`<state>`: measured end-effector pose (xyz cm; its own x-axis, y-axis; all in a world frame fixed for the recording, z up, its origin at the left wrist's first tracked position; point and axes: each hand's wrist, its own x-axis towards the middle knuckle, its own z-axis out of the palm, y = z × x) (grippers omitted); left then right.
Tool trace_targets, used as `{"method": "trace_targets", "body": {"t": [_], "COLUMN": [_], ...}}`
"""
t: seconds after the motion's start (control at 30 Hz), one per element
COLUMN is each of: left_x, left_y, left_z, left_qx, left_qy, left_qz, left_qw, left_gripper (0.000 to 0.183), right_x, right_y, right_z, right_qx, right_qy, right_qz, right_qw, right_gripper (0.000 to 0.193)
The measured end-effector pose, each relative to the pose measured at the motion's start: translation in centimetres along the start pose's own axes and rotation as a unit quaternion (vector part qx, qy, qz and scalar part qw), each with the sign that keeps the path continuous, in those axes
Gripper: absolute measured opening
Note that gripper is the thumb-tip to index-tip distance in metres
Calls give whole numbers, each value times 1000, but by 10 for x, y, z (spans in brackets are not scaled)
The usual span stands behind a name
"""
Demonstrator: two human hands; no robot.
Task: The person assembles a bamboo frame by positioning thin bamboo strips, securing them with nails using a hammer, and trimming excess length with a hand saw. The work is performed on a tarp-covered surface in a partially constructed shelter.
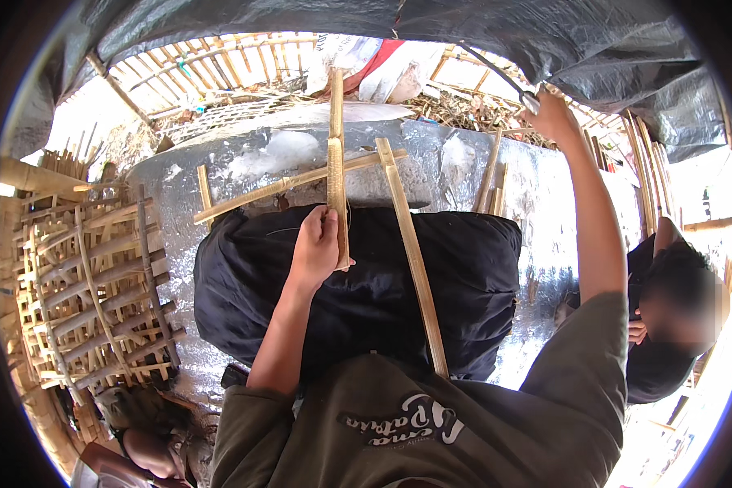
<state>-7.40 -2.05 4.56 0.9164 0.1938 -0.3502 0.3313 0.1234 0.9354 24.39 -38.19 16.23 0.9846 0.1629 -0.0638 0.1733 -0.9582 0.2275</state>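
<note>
My left hand [315,248] grips an upright bamboo slat [336,175] that crosses a slanted bamboo slat [285,187]. A longer bamboo slat [415,252] runs beside them toward my chest. All three lie over a black padded bundle [472,276] on my lap. My right hand [555,115] is raised far to the upper right, closed around a thin dark strand [496,69] with a metal end, stretched up toward the dark tarp overhead. What the strand is tied to I cannot tell.
A silver sheet [464,167] covers the ground ahead, with loose bamboo sticks [490,175] on it. A stack of woven bamboo lattices [98,293] stands at the left. Another person [675,317] in dark clothes sits close at my right. More bamboo frames [220,65] lie beyond.
</note>
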Motion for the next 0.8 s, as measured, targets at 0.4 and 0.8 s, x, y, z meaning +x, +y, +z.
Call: {"method": "trace_targets", "body": {"t": [0.4, 0.8], "left_x": [-8, -28], "left_y": [12, 11], "left_z": [23, 43], "left_qx": [-24, -40], "left_qy": [-5, -22], "left_qz": [2, -1], "left_qw": [1000, 999], "left_gripper": [29, 37], "right_x": [-265, -280], "right_y": [-174, -188], "right_z": [42, 43], "right_qx": [457, 447], "right_qy": [43, -31], "right_qz": [-204, -237], "right_qw": [865, 862], "right_gripper": [29, 29]}}
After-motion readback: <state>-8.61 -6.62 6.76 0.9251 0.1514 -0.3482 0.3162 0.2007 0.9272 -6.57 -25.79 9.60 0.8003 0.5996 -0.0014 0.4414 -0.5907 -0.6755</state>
